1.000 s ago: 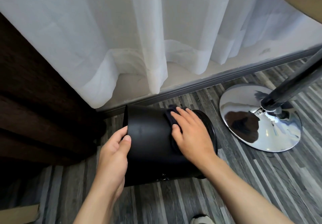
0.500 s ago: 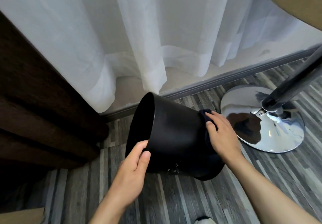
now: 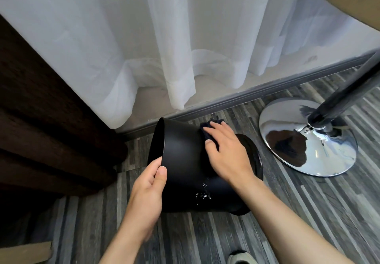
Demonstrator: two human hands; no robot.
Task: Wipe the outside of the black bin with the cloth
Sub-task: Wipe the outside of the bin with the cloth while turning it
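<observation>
The black bin [image 3: 185, 156] lies tipped on its side on the floor, its open mouth facing left and its base to the right. My left hand [image 3: 147, 189] pinches the rim at the mouth, thumb on the outside. My right hand [image 3: 226, 150] presses a dark cloth [image 3: 206, 129] flat against the upper outside wall; most of the cloth is hidden under the palm. A few pale specks show low on the bin's side.
Sheer white curtain [image 3: 185, 37] and a grey skirting strip [image 3: 236, 101] run behind the bin. A chrome table base [image 3: 287, 140] with a dark pole stands to the right. Dark brown drape [image 3: 41, 130] hangs at left. A shoe tip [image 3: 240, 258] is at the bottom edge.
The bin has been turned so its mouth faces more sideways. My right hand with the cloth slid from the base end back up over the bin's wall. My left hand shifted along the rim.
</observation>
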